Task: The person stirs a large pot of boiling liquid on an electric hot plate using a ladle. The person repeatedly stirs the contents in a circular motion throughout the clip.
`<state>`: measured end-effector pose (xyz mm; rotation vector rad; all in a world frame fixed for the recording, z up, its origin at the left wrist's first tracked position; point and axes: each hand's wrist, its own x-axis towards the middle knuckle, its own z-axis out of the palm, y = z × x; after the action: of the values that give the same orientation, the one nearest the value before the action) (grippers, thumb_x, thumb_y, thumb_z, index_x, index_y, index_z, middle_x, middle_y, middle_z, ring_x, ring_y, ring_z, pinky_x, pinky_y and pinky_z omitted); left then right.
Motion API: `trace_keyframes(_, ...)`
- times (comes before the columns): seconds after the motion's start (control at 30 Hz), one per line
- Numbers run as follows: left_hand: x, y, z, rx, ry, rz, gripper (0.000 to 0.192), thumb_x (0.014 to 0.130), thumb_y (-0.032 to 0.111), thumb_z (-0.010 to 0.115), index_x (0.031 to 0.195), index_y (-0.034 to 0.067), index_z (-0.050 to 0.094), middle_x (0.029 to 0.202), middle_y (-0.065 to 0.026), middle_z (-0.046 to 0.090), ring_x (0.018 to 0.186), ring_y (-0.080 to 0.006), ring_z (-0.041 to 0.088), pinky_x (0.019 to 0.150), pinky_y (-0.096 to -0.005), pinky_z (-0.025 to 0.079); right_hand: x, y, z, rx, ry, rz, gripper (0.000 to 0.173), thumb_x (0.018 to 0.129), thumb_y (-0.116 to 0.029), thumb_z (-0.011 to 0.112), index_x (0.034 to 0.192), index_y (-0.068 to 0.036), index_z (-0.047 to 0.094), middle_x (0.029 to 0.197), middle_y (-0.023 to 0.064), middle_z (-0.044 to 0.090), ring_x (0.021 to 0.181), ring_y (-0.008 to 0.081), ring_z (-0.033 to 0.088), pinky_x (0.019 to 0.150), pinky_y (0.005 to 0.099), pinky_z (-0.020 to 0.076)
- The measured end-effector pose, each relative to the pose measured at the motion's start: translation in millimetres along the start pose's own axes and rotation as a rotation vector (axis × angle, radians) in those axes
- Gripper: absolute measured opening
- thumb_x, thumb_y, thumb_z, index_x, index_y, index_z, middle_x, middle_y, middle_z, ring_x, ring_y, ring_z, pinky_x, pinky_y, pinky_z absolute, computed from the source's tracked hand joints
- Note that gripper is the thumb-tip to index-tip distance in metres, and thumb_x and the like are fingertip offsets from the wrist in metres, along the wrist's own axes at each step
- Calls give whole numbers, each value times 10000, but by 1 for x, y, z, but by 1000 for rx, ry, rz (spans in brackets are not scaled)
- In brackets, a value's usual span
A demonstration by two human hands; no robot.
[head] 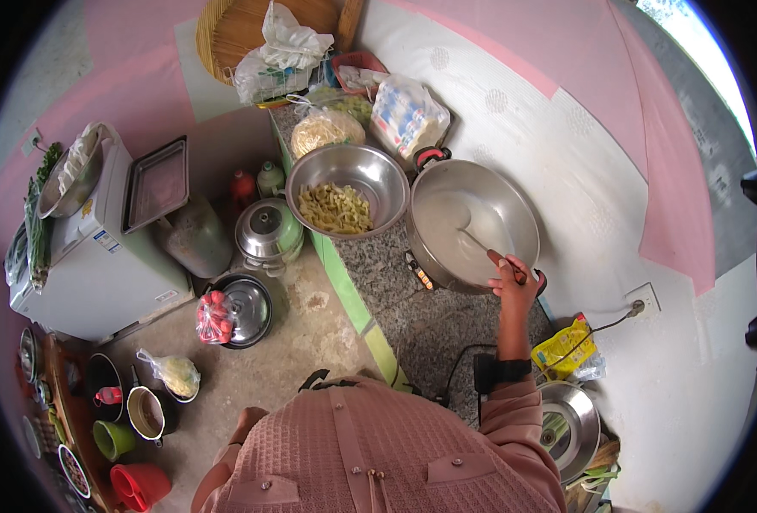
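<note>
My right hand [516, 277] grips the wooden handle of a ladle or turner [473, 238]. Its head lies in whitish liquid inside a large steel pot [526, 211], so its exact shape is unclear. Beneath the pot is a cooker, partly hidden, with lit orange marks. Left of the pot, touching or nearly touching it, a wide steel bowl [378, 168] holds cut, pale yellow-green food strips [335, 208]. Low at my left side is my left hand [250, 418], partly hidden by my body; its fingers are unclear and no held thing shows.
A granite counter [385, 269] carries the vessels, with bagged noodle-like food [327, 131] behind. A power cord runs to a wall socket [643, 301] near a yellow packet [564, 349]. A lidded pot [269, 224], a black basin [253, 311] and several containers stand at left; a steel basin [587, 423] is at right.
</note>
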<state>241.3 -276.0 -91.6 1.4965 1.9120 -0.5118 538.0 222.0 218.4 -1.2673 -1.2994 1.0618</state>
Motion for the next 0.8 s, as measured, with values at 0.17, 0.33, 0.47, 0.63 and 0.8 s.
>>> trace_keyframes(0.17, 14, -7, 15, 55, 66, 57, 174, 808, 226, 564, 842, 120, 697, 948, -76, 689, 941, -250, 650, 738, -391, 542, -3, 0, -25, -120, 11, -101, 214, 845, -121, 651, 1035, -28, 619, 846, 43, 677, 541, 96, 602, 458, 188, 398)
trace_keyframes(0.33, 24, -13, 19, 46, 112, 107, 165, 798, 219, 566, 828, 125, 698, 924, -70, 692, 926, -245, 654, 734, -381, 541, -13, -5, -56, -150, -10, -85, 205, 849, -138, 653, 1035, -53, 636, 817, 17, 663, 540, 64, 584, 465, 160, 392)
trace_keyframes(0.47, 28, -17, 18, -22, 163, 132, 164, 798, 218, 566, 825, 129, 702, 918, -66, 693, 923, -240, 655, 733, -376, 540, -24, -26, -75, -301, -34, -27, 224, 846, -151, 639, 1046, -50, 635, 806, 26, 675, 552, 75, 599, 482, 179, 410)
trace_keyframes(0.63, 38, -15, 14, -50, 208, 174, 164, 797, 216, 567, 821, 133, 706, 910, -62, 693, 918, -235, 656, 733, -369, 539, -34, -42, -78, -269, -97, 48, 234, 830, -146, 654, 1039, -41, 638, 821, 43, 675, 564, 99, 619, 488, 186, 427)
trace_keyframes(0.8, 29, -4, -3, 145, 68, 136, 170, 800, 219, 563, 821, 129, 706, 917, -65, 693, 928, -238, 656, 738, -372, 539, -37, -31, -63, -119, -111, 79, 254, 819, -142, 668, 1044, -27, 635, 850, 72, 678, 571, 114, 634, 481, 189, 445)
